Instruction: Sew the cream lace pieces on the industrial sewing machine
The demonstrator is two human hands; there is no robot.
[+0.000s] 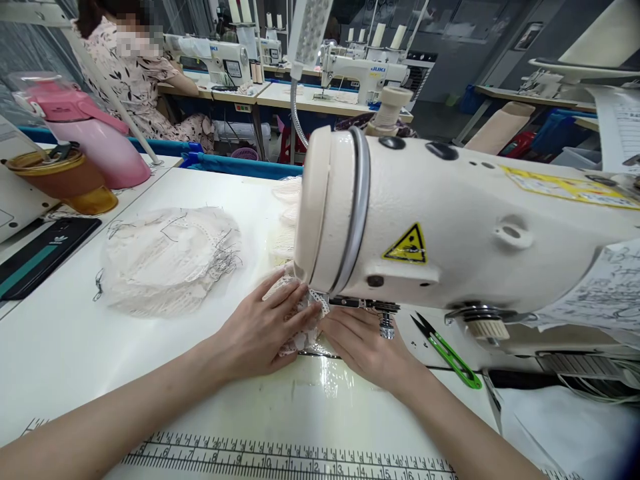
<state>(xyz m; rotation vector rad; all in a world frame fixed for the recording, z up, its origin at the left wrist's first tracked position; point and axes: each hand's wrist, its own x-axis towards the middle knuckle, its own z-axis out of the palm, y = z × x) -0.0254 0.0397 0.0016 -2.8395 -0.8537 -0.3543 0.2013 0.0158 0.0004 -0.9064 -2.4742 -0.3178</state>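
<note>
A piece of pale lace fabric [293, 333] lies under the head of a cream sewing machine [450, 220]. My left hand [263, 320] rests on it from the left, fingers apart and stretched over the lace. From the right, my right hand [367, 343] reaches beneath the machine head, its fingers drawn together on the fabric's edge; the machine hides part of that hand. Needle and presser foot are mostly hidden. Behind my left hand, more pale fabric [285, 223] runs back along the table.
A pile of round pale lace pieces [170, 260] with loose dark threads lies left. Green thread snips [447, 350] lie right of my right hand. A black phone [47, 257], an amber cup [63, 177] and a pink bottle [90, 133] stand left. Another person [135, 87] sits beyond.
</note>
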